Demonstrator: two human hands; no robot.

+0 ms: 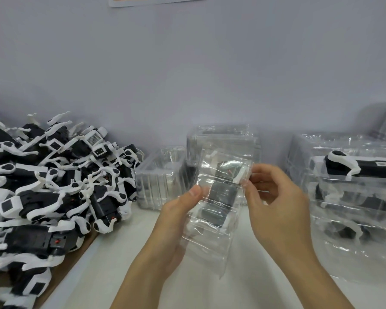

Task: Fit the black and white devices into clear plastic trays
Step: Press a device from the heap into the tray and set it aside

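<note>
A clear plastic tray (pixel 210 248) is held up in front of me above the table, with a black and white device (pixel 223 192) lying inside it. My left hand (pixel 176 221) grips the tray's left side, thumb on its front edge. My right hand (pixel 276 197) pinches the tray's upper right edge beside the device's white end. A big heap of loose black and white devices (pixel 49 181) fills the left side.
Stacks of empty clear trays (pixel 163 177) stand at the back centre by the wall, a taller stack (pixel 223 139) behind the held tray. Filled trays (pixel 352 192) are piled at the right. The white table (pixel 210 293) lies below my hands.
</note>
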